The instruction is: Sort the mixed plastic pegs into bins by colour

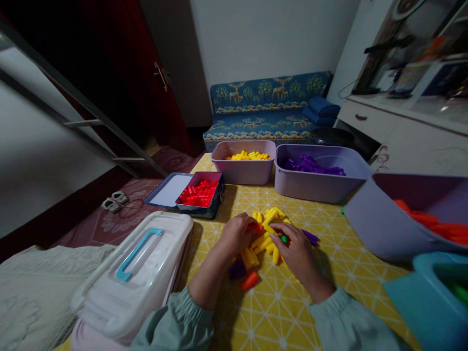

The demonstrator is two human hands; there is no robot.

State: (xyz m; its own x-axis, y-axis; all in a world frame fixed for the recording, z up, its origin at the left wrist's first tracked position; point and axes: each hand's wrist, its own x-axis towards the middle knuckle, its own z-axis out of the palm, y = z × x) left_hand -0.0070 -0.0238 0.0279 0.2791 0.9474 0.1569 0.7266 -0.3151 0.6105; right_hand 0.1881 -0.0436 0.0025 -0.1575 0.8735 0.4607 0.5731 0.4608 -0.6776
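Observation:
A pile of mostly yellow plastic building pieces (250, 258) lies on the table. My left hand (236, 237) reaches into its left side, fingers closed around a red-orange building piece (257, 228). From the right, my right hand (298, 246) pinches at a yellow building piece (269, 228) in the pile. Beneath its fingers shows a green piece (284, 239). Purple pieces lie at both sides, one (310, 237) beyond my right hand and another (237, 270) by my left wrist. Closer to me rests an orange piece (250, 281). My fingers partly hide the pile's middle.
Along the table's back stand a bin of yellow pieces (243, 171) and a bin of purple pieces (314, 185). On the right are a bin of orange pieces (380, 224) and a teal container (413, 292). An open box (199, 210) holds red pieces, behind a white-lidded box (157, 253).

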